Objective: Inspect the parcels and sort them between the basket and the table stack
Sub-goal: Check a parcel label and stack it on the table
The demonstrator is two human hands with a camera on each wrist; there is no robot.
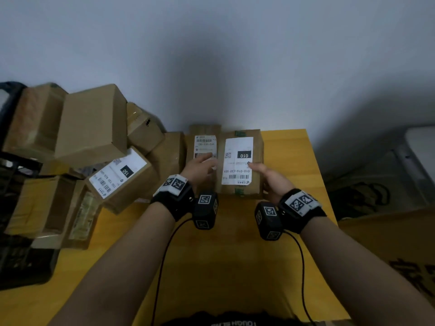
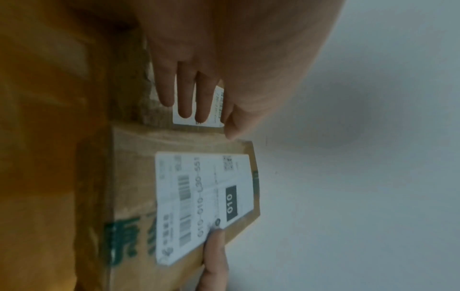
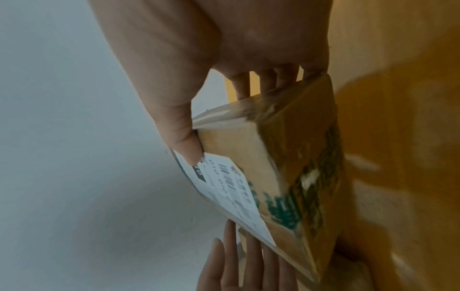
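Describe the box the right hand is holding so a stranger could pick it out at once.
Start at the yellow table and look to its far edge by the wall, right of the heap of boxes. There the right hand grips a brown box. Unlike its neighbours, its white label shows 010 in a black block.

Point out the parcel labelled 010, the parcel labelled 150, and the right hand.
parcel labelled 010 (image 1: pixel 237 161), head view, on its white label.
parcel labelled 150 (image 1: pixel 118 176), head view, on its white label.
right hand (image 1: pixel 274 181), head view, on the back of the hand gripping the 010 parcel's side.
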